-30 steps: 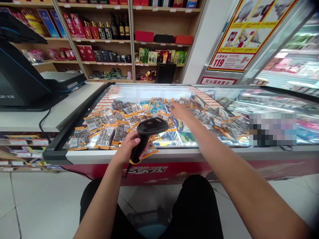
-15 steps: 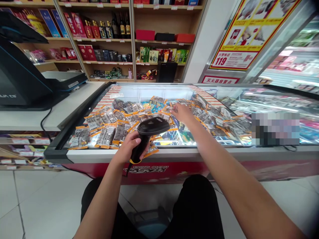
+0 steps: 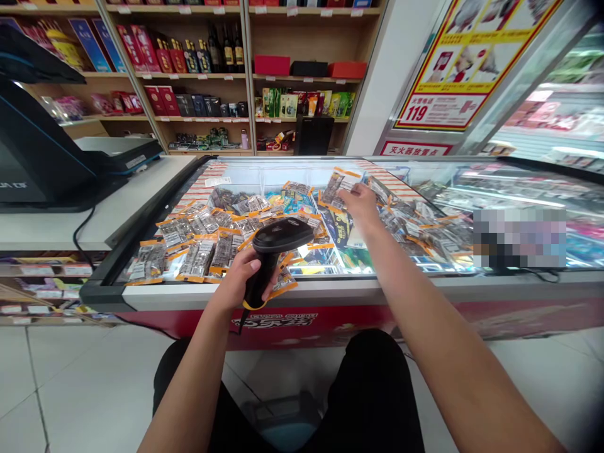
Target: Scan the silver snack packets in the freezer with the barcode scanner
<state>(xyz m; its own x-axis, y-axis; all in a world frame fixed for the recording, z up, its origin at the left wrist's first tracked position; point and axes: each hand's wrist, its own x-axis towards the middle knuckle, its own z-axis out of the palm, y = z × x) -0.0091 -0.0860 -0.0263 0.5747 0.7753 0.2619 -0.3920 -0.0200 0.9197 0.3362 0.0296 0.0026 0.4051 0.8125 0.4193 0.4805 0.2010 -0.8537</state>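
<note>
My left hand (image 3: 243, 280) is wrapped round the handle of a black barcode scanner (image 3: 283, 236), its head pointing right over the near edge of the freezer. My right hand (image 3: 362, 204) pinches a snack packet (image 3: 340, 185) with orange edges by its lower right side, holding it tilted up above the glass. Many like packets, such as this pile (image 3: 201, 226) on the left and more (image 3: 410, 226) on the right, lie spread over the glass lid. Through the glass, blue and yellow packages show beneath.
A black terminal (image 3: 38, 138) stands on the white counter (image 3: 123, 195) at left. Shelves with bottles and boxes (image 3: 271, 65) line the back. The freezer's front rim (image 3: 340, 286) runs before my knees. A blurred-out patch covers something at right.
My right hand has lifted the snack packet off the pile and moved slightly right, uncovering glass below it. The scanner stays in my left hand, nearly still.
</note>
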